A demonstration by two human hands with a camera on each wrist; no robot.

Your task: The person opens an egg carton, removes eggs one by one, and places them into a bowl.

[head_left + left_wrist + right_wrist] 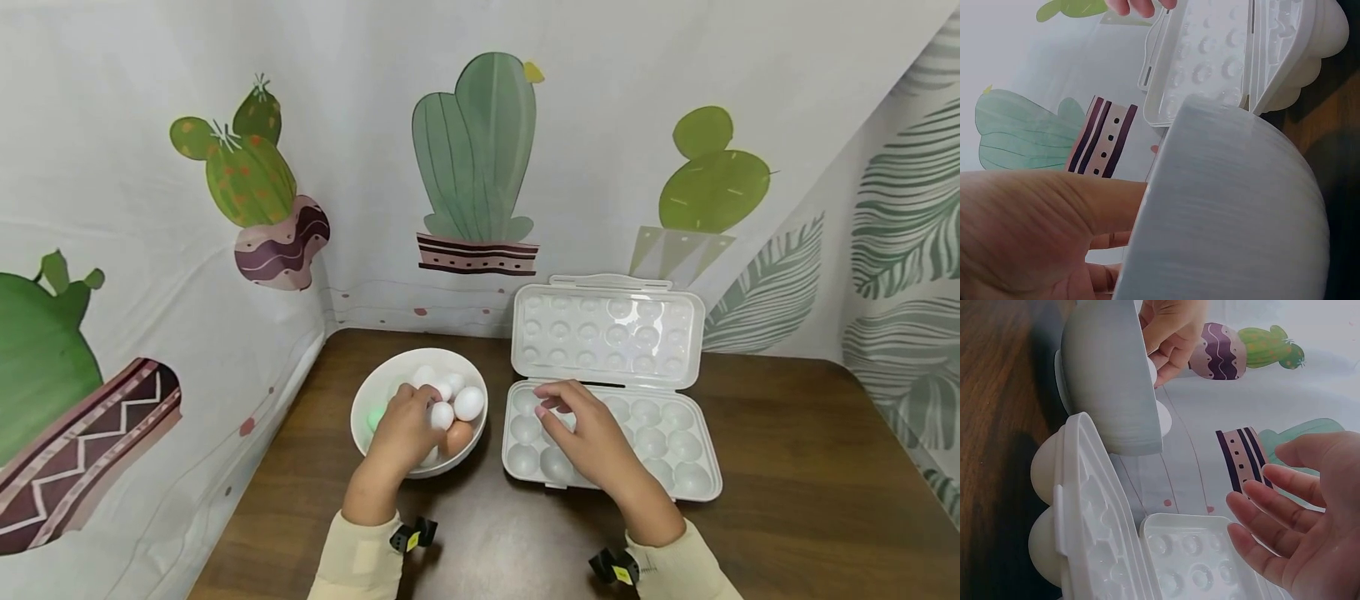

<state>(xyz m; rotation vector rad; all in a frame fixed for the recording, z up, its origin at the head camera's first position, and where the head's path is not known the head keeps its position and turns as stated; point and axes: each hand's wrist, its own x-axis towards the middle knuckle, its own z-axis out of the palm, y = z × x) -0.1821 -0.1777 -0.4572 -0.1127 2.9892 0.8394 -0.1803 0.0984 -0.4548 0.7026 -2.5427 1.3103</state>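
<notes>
My left hand [407,429] reaches into a white bowl [363,387], its thumb and fingers curled about a white egg [441,416]. Around it in the bowl lie more white eggs [469,403], a brown egg [458,437] and a green one [374,417]. The left wrist view shows mostly the bowl's outer wall [1229,206], which hides my fingertips. My right hand [585,427] hovers over the base of an opened plastic egg box [705,454]. In the right wrist view its fingers [1272,503] are spread and hold nothing.
The box's lid [607,333] leans back against the cactus-print cloth [360,167] behind the table. The bowl stands left of the box, a narrow gap between them. Brown wooden tabletop [480,533] runs in front of both.
</notes>
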